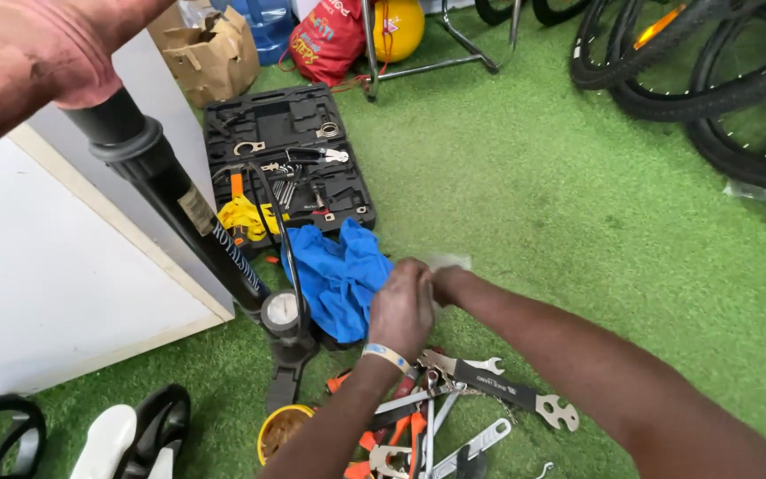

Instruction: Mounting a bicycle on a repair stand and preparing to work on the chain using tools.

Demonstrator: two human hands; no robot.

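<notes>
Cloth (339,279), blue, crumpled on turf (578,222) between toolbox (290,155) and wrenches (480,381). Left hand (401,306) and right hand (448,284) meeting at its right edge; grip impossible to tell. Best worked low, clear of pump (281,310) hose.

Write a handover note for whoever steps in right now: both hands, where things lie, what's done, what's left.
Left hand: fingers bunched, grip shut, contents hidden, beside the crumpled blue cloth.
Right hand: meets the left; grip mostly hidden.
Open black plastic tool case lies beyond the cloth; loose metal spanners lie under the wrists on green turf. Another person's hand tops the black floor pump.
Done: case open, tools spread.
Left: spanners lie outside the case.
</notes>
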